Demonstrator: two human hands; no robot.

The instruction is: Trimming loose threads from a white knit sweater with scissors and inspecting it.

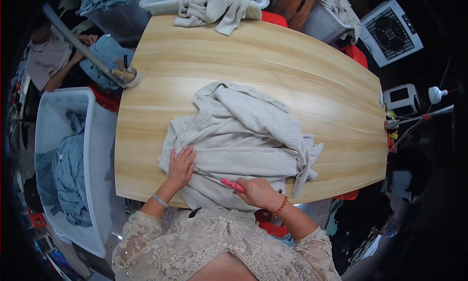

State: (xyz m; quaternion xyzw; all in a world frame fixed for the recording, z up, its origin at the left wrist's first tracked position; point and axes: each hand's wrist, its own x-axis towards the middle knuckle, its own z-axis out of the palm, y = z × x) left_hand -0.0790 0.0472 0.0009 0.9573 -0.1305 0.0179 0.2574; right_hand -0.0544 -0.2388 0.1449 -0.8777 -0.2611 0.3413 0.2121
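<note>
A light grey knitted cardigan lies rumpled on the wooden table, its ribbed cuffs toward the right and a buttoned band along its far side. Its near part hangs over the table's front edge against my front. My left hand rests on the cardigan's left part, palm down, fingers stretched out. My right hand is closed round the pink-red handle of a thin metal-shafted tool. The shaft points left across the knit, and its tip lies close to my left fingers. The exact kind of tool is too small to tell.
The table bends round the cardigan. Beyond its far edge stands a bin heaped with grey knitwear. A white bin with blue-grey garments is at left, near a co-worker. A pole with a tool cup stands at the table's left corner.
</note>
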